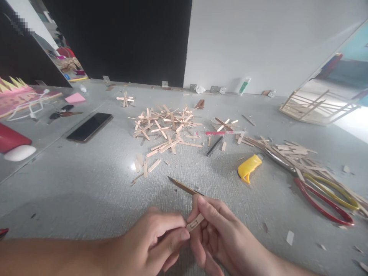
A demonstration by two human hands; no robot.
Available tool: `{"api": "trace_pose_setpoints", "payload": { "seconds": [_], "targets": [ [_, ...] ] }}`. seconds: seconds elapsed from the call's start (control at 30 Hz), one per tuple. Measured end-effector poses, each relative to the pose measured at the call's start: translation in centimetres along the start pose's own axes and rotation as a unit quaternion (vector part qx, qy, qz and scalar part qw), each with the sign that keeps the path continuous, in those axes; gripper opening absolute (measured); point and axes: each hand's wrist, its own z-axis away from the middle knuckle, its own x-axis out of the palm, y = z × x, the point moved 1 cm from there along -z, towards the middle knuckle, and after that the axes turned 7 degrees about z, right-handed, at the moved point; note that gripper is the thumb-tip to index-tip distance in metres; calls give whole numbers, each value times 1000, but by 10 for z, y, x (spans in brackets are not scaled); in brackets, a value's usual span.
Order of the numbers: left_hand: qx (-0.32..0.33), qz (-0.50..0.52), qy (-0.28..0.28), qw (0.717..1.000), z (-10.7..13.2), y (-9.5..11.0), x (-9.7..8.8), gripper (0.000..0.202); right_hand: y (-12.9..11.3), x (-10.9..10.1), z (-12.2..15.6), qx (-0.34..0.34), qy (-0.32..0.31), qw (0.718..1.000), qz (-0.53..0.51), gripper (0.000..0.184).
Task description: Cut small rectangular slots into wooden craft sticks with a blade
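Grey surface (pixel 86 184): left hand (pixel 155 241), right hand (pixel 221 234) pinch wood piece (pixel 194 222), ends hidden.

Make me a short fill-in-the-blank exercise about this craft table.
The plastic utility knife on the grey table is ___.
The flat black smartphone lies ___ of the pile of pale wooden sticks.
The left hand and right hand pinch a small wooden strip marked with a drawn ___.
Missing: yellow; left; rectangle.
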Motion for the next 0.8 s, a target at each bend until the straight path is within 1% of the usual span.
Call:
{"api": "trace_pose_setpoints", "payload": {
  "seconds": [0.13, 0.27, 0.43, 0.57, 0.63, 0.73, 0.8],
  "targets": [
    [6, -34, 7, 999, -1, 0, 0, 47, 2, -1, -1, -20, -11, 1000, 5, 44],
    [10, -70, 34, 997, -3, 1, 0, 45, 2, -5, -4, -40, -12, 999, 25, 46],
    [25, -57, 54, 997, -4, 3, -1, 48, 4, -12, -4, -50, -14, 997, 51, 48],
    [36, -28, 77, 996, -2, 2, 0, 51, 6, -14, -3, -55, -27, 996, 64, 47],
    [34, -12, 98, 995, -1, 0, 0, 52, 5, -12, -3, -57, -19, 995, 80, 47],
    [26, 14, 151, 988, 1, -5, 1, 49, 1, -10, -1, -58, 4, 991, 119, 46],
    [26, 21, 178, 984, 2, -8, 2, 46, -1, -8, 0, -55, 8, 987, 149, 46]
  ]
}}
